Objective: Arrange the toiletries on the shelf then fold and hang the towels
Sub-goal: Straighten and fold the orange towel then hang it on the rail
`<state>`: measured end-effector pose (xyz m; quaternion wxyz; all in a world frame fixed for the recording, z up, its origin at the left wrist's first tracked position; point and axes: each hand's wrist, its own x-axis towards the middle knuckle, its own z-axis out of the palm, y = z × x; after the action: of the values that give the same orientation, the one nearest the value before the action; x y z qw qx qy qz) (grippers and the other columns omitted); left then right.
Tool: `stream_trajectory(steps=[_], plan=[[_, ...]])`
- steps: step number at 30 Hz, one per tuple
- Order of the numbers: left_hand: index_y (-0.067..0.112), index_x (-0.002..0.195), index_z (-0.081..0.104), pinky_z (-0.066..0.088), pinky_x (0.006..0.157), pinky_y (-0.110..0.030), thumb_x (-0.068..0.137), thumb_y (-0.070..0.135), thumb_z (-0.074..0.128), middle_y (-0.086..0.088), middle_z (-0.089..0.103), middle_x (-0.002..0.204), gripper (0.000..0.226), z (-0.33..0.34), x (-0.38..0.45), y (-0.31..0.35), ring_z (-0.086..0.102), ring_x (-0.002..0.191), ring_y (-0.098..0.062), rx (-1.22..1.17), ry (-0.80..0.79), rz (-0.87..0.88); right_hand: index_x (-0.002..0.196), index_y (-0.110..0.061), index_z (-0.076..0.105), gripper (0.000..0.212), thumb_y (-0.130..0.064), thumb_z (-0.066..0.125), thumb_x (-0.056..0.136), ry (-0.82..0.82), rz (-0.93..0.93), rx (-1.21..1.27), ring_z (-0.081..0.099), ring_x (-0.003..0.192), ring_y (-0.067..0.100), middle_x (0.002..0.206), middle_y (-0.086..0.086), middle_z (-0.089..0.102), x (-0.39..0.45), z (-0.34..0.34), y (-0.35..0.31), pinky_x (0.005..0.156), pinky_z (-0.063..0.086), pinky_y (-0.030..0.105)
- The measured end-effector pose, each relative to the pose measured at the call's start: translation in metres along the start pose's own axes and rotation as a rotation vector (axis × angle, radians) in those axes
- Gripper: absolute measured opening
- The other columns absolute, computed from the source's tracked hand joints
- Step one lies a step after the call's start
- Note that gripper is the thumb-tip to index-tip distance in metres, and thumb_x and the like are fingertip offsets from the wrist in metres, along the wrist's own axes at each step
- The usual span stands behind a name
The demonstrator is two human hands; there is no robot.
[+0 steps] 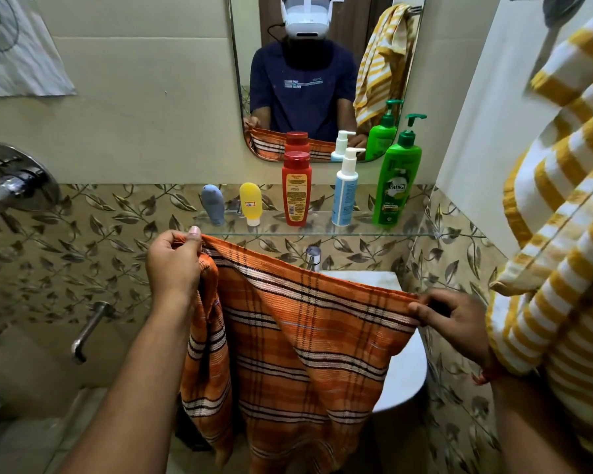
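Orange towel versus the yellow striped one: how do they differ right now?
The orange towel is plaid with dark and white lines; the yellow towel has plain yellow and white stripes. The orange towel is stretched between the left hand and right hand by its top edge; the yellow towel hangs at the right, untouched. The orange towel is in front of the sink. Both hang loosely.
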<state>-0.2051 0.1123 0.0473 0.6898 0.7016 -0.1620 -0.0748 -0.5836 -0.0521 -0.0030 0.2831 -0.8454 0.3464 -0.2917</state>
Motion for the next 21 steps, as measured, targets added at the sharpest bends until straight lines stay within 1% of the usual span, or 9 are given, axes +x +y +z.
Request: stream_trajectory(steps=[4, 6, 8, 10, 13, 15, 17, 19, 21], plan=[[0.007, 0.081, 0.063, 0.049, 0.065, -0.034, 0.093, 0.033, 0.066, -0.006, 0.063, 0.074, 0.029, 0.003, -0.002, -0.001, 0.057, 0.067, -0.019, -0.008, -0.005, 0.012, 0.079, -0.004, 0.066, 0.012, -0.001, 0.064, 0.09, 0.113, 0.114, 0.316, 0.065, 0.063, 0.005, 0.071, -0.004, 0.07, 0.005, 0.005, -0.002, 0.059, 0.053, 0.015], [0.007, 0.082, 0.063, 0.046, 0.06, -0.029, 0.094, 0.031, 0.066, -0.005, 0.062, 0.072, 0.028, 0.004, -0.003, 0.001, 0.055, 0.063, -0.017, -0.009, -0.007, 0.022, 0.082, -0.006, 0.066, 0.014, 0.0, 0.06, 0.093, 0.161, 0.148, 0.454, 0.063, 0.061, 0.003, 0.065, -0.009, 0.069, 0.006, 0.005, -0.005, 0.058, 0.054, 0.016], [0.009, 0.082, 0.063, 0.045, 0.059, -0.028, 0.095, 0.03, 0.065, -0.004, 0.062, 0.071, 0.025, 0.005, -0.004, 0.002, 0.054, 0.062, -0.016, -0.015, -0.017, 0.023, 0.076, -0.025, 0.07, 0.015, -0.026, 0.068, 0.091, 0.199, 0.16, 0.552, 0.063, 0.061, 0.002, 0.065, -0.011, 0.068, 0.005, 0.004, -0.011, 0.058, 0.054, 0.016], [0.01, 0.081, 0.063, 0.046, 0.06, -0.029, 0.095, 0.031, 0.065, -0.003, 0.062, 0.071, 0.025, 0.005, -0.005, 0.002, 0.056, 0.063, -0.017, -0.016, -0.023, 0.014, 0.073, -0.034, 0.071, 0.023, -0.057, 0.076, 0.073, 0.207, 0.161, 0.596, 0.063, 0.062, 0.002, 0.066, -0.011, 0.068, 0.005, 0.003, -0.013, 0.059, 0.054, 0.018], [0.012, 0.08, 0.063, 0.048, 0.063, -0.03, 0.095, 0.032, 0.065, -0.002, 0.063, 0.071, 0.025, 0.003, -0.004, 0.002, 0.057, 0.065, -0.017, -0.014, -0.045, 0.0, 0.073, -0.036, 0.071, 0.014, -0.049, 0.076, 0.073, 0.211, 0.157, 0.658, 0.064, 0.064, 0.001, 0.068, -0.013, 0.069, 0.007, 0.001, -0.015, 0.062, 0.055, 0.022], [0.011, 0.083, 0.064, 0.05, 0.063, -0.031, 0.096, 0.033, 0.065, -0.003, 0.066, 0.074, 0.025, 0.002, -0.004, 0.003, 0.061, 0.067, -0.018, -0.005, -0.093, -0.009, 0.077, -0.035, 0.071, 0.036, -0.067, 0.079, 0.062, 0.209, 0.152, 0.688, 0.066, 0.069, 0.004, 0.072, -0.011, 0.07, 0.008, -0.002, -0.011, 0.064, 0.057, 0.021], [0.011, 0.089, 0.066, 0.051, 0.065, -0.031, 0.096, 0.036, 0.065, -0.004, 0.07, 0.082, 0.026, 0.001, -0.005, 0.004, 0.065, 0.074, -0.019, 0.026, -0.137, 0.009, 0.082, -0.037, 0.071, 0.044, -0.074, 0.077, 0.059, 0.23, 0.109, 0.7, 0.067, 0.071, 0.006, 0.074, -0.011, 0.07, 0.006, -0.005, -0.012, 0.064, 0.057, 0.021], [0.016, 0.094, 0.065, 0.049, 0.067, -0.031, 0.094, 0.044, 0.065, -0.001, 0.07, 0.088, 0.028, 0.0, -0.004, 0.003, 0.065, 0.08, -0.019, 0.079, -0.139, 0.05, 0.088, -0.038, 0.071, 0.038, -0.066, 0.078, 0.064, 0.29, 0.107, 0.73, 0.067, 0.068, 0.009, 0.073, -0.008, 0.071, 0.005, -0.004, -0.014, 0.061, 0.057, 0.022], [0.021, 0.099, 0.062, 0.045, 0.068, -0.029, 0.092, 0.051, 0.064, 0.003, 0.068, 0.092, 0.031, -0.001, -0.004, 0.006, 0.062, 0.083, -0.016, 0.103, -0.119, 0.09, 0.09, -0.031, 0.072, 0.02, -0.039, 0.078, 0.073, 0.349, 0.125, 0.923, 0.067, 0.065, 0.013, 0.073, -0.003, 0.07, 0.005, 0.003, -0.019, 0.059, 0.058, 0.024]])
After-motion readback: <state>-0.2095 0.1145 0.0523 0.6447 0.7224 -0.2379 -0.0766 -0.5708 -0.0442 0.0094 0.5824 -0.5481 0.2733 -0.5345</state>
